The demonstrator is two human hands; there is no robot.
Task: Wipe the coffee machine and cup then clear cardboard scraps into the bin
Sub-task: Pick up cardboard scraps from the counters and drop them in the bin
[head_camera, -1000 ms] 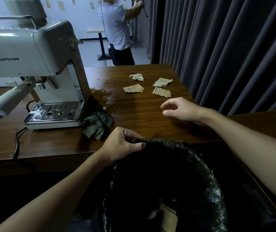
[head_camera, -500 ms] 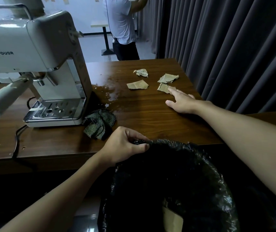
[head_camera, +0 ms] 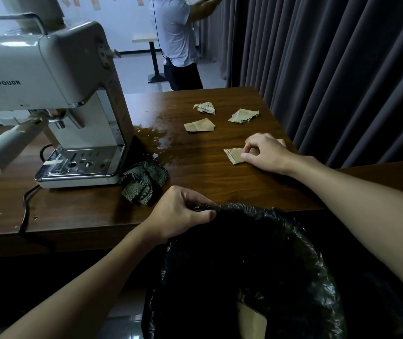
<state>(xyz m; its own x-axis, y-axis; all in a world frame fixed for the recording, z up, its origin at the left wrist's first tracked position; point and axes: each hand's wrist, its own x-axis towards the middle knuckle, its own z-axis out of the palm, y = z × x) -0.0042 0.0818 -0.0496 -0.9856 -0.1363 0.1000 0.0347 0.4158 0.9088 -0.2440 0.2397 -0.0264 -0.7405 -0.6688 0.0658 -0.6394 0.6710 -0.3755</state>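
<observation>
- brown wooden table [head_camera: 220, 182]: bears the machine, a cloth and loose cardboard.
- right hand [head_camera: 266, 152]: rests on the table near its right edge, fingers curled, thumb and fingertips pinching the right end of a scrap [head_camera: 233, 155]. the scrap lies flat on the wood, its left end free.
- three scraps [head_camera: 199, 125]: farther back on the table, apart from each other and from the hand; one is crumpled, two lie fairly flat.
- left hand [head_camera: 181, 211]: at the near table edge, thumb and curled fingers pinching the rim of the black liner [head_camera: 305, 241].
- bin [head_camera: 327, 285]: stands below the near table edge, between the two forearms, mouth open. one piece of cardboard [head_camera: 252, 319] shows inside, low down.
- machine [head_camera: 56, 77]: pale, upright at the left of the table, handle [head_camera: 7, 148] pointing toward the camera; a black cable [head_camera: 25, 209] runs off the near edge.
- cloth [head_camera: 144, 183]: dark, bunched, touching the machine's front right corner.
- wet patch [head_camera: 156, 138]: on the wood just right of the machine.
- grey curtain [head_camera: 342, 69]: hangs along the right side.
- a person [head_camera: 176, 37] stands beyond the table, arm raised.
</observation>
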